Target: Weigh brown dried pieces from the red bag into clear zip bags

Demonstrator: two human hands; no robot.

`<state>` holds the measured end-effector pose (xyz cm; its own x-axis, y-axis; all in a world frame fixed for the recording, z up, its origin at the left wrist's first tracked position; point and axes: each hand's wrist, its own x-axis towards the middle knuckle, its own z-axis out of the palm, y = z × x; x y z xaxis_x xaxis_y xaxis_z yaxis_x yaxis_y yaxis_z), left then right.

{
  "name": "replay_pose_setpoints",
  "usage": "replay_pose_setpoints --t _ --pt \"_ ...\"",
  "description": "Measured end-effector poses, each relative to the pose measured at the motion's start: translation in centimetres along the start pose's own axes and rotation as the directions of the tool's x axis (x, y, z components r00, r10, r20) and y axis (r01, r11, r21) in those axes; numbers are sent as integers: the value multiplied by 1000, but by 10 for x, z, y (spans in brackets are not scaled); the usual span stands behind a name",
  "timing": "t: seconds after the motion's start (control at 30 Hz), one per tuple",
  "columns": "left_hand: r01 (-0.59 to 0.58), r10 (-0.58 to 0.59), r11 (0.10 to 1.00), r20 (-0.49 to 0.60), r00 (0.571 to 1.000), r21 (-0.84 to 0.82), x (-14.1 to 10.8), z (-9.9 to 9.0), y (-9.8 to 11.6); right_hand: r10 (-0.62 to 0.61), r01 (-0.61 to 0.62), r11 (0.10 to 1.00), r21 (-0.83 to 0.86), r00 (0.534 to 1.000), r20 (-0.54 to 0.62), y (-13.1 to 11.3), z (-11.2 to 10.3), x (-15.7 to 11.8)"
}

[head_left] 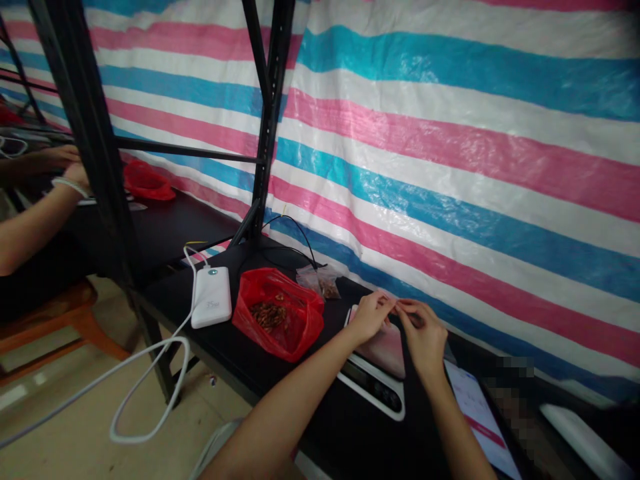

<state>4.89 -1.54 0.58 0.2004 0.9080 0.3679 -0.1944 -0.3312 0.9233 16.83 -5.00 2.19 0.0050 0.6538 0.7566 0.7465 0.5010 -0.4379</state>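
Observation:
My left hand (pixel 371 316) and my right hand (pixel 425 330) meet above a kitchen scale (pixel 369 392), fingertips pinched close together. Whatever lies between the fingers is too small and blurred to make out. The scale has a white body, a dark button panel and a shiny pinkish plate (pixel 384 352), partly covered by my hands. To the left of my left forearm, an open red plastic bag (pixel 306 319) holds small brown pieces (pixel 270 315). Behind it lie small clear plastic bags (pixel 327 283), at least one with brown bits inside.
A white power bank (pixel 212 303) with a white cable (pixel 150 437) stands left of the red bag. Right of my right arm lies a lit phone (pixel 480 420). Black metal posts (pixel 270 113) and a striped sheet (pixel 450 153) bound the table. At far left, another person's arm (pixel 43 220) shows.

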Motion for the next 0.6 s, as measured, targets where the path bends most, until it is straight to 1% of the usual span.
replay_pose_setpoints --t 0.1,0.17,0.23,0.33,0.37,0.43,0.5,0.53,0.6 --pt "-22 3 990 -136 991 -143 -1 8 4 -47 46 998 -49 999 -15 3 -5 2" --pt "-37 -3 967 -156 988 -250 -1 10 5 -40 38 997 -61 999 -21 3 -9 2" --pt "-47 -1 951 -154 988 -305 -2 9 7 0 1 999 -34 999 38 1 -15 2" --pt "-28 7 964 -79 997 -264 -10 2 16 61 -64 998 10 978 198 -10 -26 2" --pt "-27 16 974 -51 999 -226 -14 -1 22 65 -71 997 12 965 255 -16 -30 2" --pt "-56 52 989 -38 998 -136 -23 -8 35 68 -64 998 -23 931 358 -33 -39 3" --pt "-103 100 993 -44 994 -65 -33 -14 50 103 -54 990 -129 906 410 -52 -47 5" --pt "-121 119 992 -37 992 -45 -36 -17 56 131 -53 980 -193 901 414 -62 -50 6" --pt "-134 134 990 -4 991 -41 -42 -23 67 164 -48 962 -270 890 426 -80 -54 9"
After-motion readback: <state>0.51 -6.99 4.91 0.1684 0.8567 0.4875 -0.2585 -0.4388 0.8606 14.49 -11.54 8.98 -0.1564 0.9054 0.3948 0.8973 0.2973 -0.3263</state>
